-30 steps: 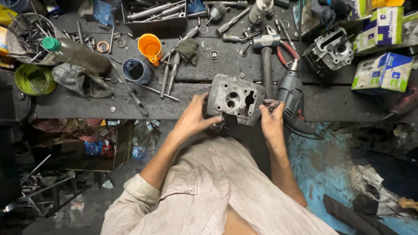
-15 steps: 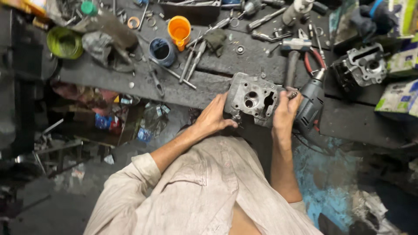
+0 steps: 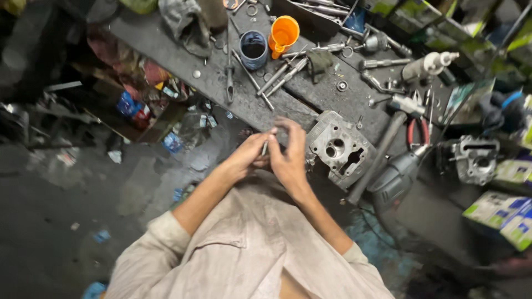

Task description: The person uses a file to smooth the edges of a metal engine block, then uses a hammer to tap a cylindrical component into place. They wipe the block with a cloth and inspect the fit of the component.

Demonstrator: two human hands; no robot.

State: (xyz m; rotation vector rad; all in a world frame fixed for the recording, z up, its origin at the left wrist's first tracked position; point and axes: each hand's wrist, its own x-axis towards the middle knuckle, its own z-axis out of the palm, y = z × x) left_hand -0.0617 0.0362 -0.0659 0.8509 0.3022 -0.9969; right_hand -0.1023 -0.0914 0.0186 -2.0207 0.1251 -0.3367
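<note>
Both hands were off grey metal engine block with round holes [image 3: 339, 148]; block lay alone at near edge of dark, dirty workbench [image 3: 183, 61].

Left hand [image 3: 249, 158] and right hand [image 3: 289, 155] met in front of chest, just beside block. Fingers pinched small thin metal piece [image 3: 265, 147], too small to tell what.

Grey power drill [image 3: 394, 182] lay untouched beside block. Orange plastic cup [image 3: 284, 33] and hand tools sat farther back. Work on block looked unfinished.
</note>
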